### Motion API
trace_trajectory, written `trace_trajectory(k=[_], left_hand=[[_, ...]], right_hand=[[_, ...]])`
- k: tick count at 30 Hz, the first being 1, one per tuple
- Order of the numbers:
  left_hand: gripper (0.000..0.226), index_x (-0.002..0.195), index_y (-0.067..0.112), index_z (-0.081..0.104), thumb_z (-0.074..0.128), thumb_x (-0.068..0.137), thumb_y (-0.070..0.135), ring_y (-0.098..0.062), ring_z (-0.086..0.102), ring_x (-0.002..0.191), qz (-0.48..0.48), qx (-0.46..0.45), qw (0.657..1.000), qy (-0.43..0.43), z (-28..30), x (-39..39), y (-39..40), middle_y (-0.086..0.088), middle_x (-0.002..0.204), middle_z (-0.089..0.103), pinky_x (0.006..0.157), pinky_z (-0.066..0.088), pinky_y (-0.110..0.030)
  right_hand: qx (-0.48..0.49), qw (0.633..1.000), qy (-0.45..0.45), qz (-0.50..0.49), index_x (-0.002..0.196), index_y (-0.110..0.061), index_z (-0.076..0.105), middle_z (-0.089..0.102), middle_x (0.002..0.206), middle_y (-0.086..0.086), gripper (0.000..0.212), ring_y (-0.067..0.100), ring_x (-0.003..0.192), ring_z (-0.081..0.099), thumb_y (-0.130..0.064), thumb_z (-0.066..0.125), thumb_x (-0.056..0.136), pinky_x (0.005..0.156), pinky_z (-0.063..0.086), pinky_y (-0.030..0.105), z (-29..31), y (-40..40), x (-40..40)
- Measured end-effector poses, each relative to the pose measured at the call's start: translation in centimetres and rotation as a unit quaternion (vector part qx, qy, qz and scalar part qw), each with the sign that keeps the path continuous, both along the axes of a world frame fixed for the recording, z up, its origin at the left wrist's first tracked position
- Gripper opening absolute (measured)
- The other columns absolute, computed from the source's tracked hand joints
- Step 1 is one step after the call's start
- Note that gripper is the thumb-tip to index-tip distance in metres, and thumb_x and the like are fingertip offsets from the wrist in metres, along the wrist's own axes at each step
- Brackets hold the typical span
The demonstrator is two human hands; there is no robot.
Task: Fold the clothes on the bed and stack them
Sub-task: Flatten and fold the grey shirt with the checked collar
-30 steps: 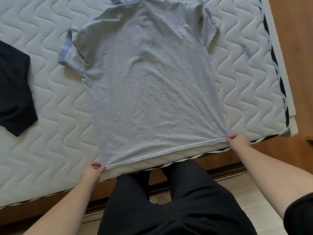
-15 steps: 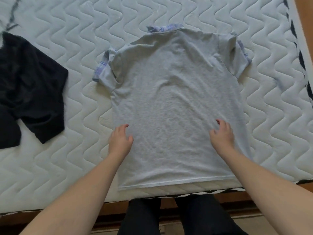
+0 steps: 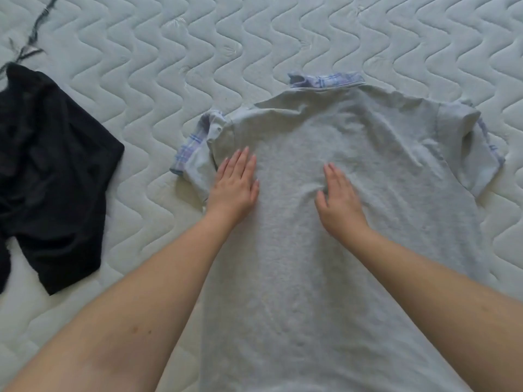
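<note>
Mattress [image 3: 283, 38] bears grey shirt [image 3: 311, 250], both flat hands' fingers [image 3: 240, 162] pressing it

Home bedroom: bare quilted mattress [image 3: 283, 38], clothes.

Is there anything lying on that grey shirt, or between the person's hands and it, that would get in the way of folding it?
Nothing visible does. Both the left hand and the right hand rest flat on the grey shirt, which lies spread on the mattress. The black garment lies apart, off to the left.
</note>
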State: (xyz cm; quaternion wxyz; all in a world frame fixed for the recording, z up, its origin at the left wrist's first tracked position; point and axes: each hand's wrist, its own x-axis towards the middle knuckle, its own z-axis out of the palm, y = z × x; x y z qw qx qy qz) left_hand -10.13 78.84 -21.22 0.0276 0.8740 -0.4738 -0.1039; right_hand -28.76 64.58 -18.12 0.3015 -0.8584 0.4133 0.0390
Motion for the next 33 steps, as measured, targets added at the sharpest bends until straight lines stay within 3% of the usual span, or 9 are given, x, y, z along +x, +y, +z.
trace_trajectory(k=[4,8,13,21,25,27,29,31,33], left_hand=[[0.063,0.158,0.024,0.011,0.022,0.100,0.046,-0.012,0.006,0.151,-0.009,0.028,1.000,0.006,-3.4,0.3,-1.3,0.004,0.165,0.009,0.119,-0.012,-0.033],[0.063,0.156,0.025,0.023,0.029,0.096,0.045,-0.015,0.023,0.148,-0.003,-0.020,1.000,-0.014,-5.4,0.3,-1.0,0.002,0.162,0.024,0.121,0.004,-0.041],[0.064,0.156,0.026,0.024,0.031,0.095,0.043,-0.014,0.023,0.148,-0.012,-0.042,0.999,-0.016,-5.8,0.5,-1.0,0.003,0.163,0.023,0.121,0.008,-0.043],[0.065,0.154,0.023,0.032,0.038,0.092,0.042,-0.015,0.024,0.148,-0.016,-0.030,0.999,-0.011,-5.9,0.5,-1.0,0.002,0.162,0.026,0.121,0.012,-0.045],[0.061,0.153,0.023,0.034,0.027,0.097,0.045,-0.015,0.024,0.148,-0.008,0.011,0.998,0.056,-3.2,0.7,-1.5,0.003,0.161,0.026,0.121,0.009,-0.041],[0.056,0.144,0.018,0.050,0.028,0.098,0.042,-0.021,0.041,0.140,0.020,-0.054,0.990,0.125,-1.8,1.5,-1.9,-0.003,0.152,0.044,0.115,0.022,-0.040],[0.040,0.123,0.010,0.066,0.043,0.096,0.028,-0.029,0.060,0.115,0.034,-0.188,0.973,0.133,-0.3,3.2,-2.7,-0.010,0.126,0.063,0.097,0.044,-0.043],[0.032,0.116,0.007,0.068,0.050,0.090,0.013,-0.031,0.061,0.103,0.032,-0.253,0.964,0.072,1.1,5.5,-3.6,-0.011,0.114,0.066,0.087,0.047,-0.044],[0.036,0.119,0.009,0.068,0.049,0.088,0.010,-0.028,0.058,0.107,0.045,-0.241,0.969,0.023,2.1,8.5,-5.0,-0.010,0.118,0.065,0.091,0.042,-0.043]], right_hand=[[-0.038,0.998,-0.005,0.051,0.156,-0.015,0.016,0.010,0.164,0.002,0.060,0.015,0.151,0.006,-0.020,0.039,0.101,0.121,0.004,0.029,-1.5,-2.0,5.1],[-0.090,0.992,-0.021,0.081,0.156,-0.017,0.014,0.006,0.164,-0.002,0.059,0.012,0.151,0.002,-0.019,0.036,0.102,0.121,0.002,0.030,-3.4,-3.8,10.1],[-0.161,0.980,-0.011,0.114,0.157,-0.017,0.010,0.004,0.164,-0.002,0.057,0.012,0.151,0.000,-0.027,0.030,0.104,0.121,-0.005,0.028,-5.2,-6.3,14.9],[-0.205,0.969,0.037,0.129,0.156,-0.024,0.019,0.013,0.164,0.004,0.062,0.018,0.150,0.011,-0.039,0.033,0.097,0.121,0.002,0.038,-8.4,-6.6,16.3],[-0.206,0.968,0.037,0.136,0.154,-0.032,0.025,0.015,0.163,0.006,0.060,0.020,0.150,0.013,-0.039,0.037,0.095,0.121,0.004,0.040,-8.3,-6.8,16.4],[-0.208,0.968,0.036,0.137,0.152,-0.034,0.027,0.017,0.163,0.007,0.059,0.022,0.150,0.014,-0.039,0.037,0.095,0.120,0.006,0.041,-8.5,-6.8,16.4],[-0.217,0.966,0.032,0.141,0.151,-0.037,0.029,0.019,0.162,0.009,0.057,0.025,0.149,0.017,-0.040,0.034,0.095,0.119,0.007,0.042,-8.8,-6.8,16.4],[-0.228,0.963,0.023,0.145,0.150,-0.039,0.032,0.022,0.161,0.012,0.054,0.028,0.148,0.020,-0.041,0.032,0.096,0.119,0.009,0.043,-9.0,-7.0,16.4],[-0.240,0.959,0.018,0.151,0.149,-0.041,0.033,0.023,0.160,0.014,0.051,0.029,0.148,0.020,-0.043,0.031,0.098,0.119,0.010,0.044,-9.1,-7.1,16.3]])
